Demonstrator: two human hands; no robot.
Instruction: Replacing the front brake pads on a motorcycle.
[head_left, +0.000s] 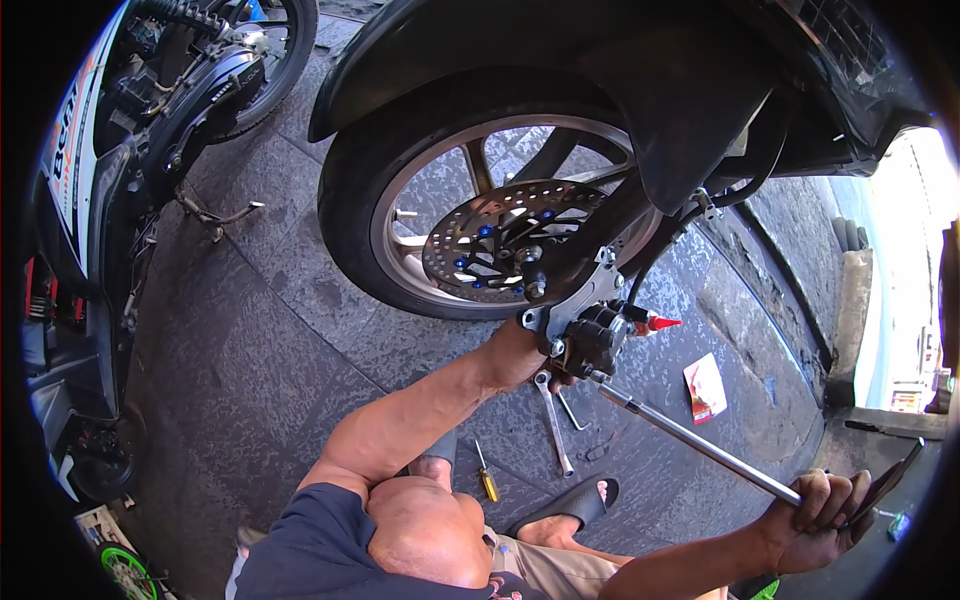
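My left hand (520, 358) is closed around a dark brake caliper (600, 335) bolted to a grey metal bracket (580, 298). Its fingers are partly hidden behind the caliper. A long steel T-handle wrench (700, 440) slopes down to the right from a bolt at the caliper's lower side. My right hand (825, 512) is wrapped around its far end, by the dark crossbar (890, 480). Just above the caliper are the fork leg (590, 240) and the drilled brake disc (450, 235) of the front wheel (350, 200). A red pointed tip (662, 323) shows beside the caliper.
On the dark tiled floor lie a combination wrench (556, 428), a hex key (572, 410), a screwdriver with a yellow handle (487, 483) and a red-and-white packet (706, 388). Another motorbike (100, 180) stands at the left. My sandalled foot (565, 520) is below the tools.
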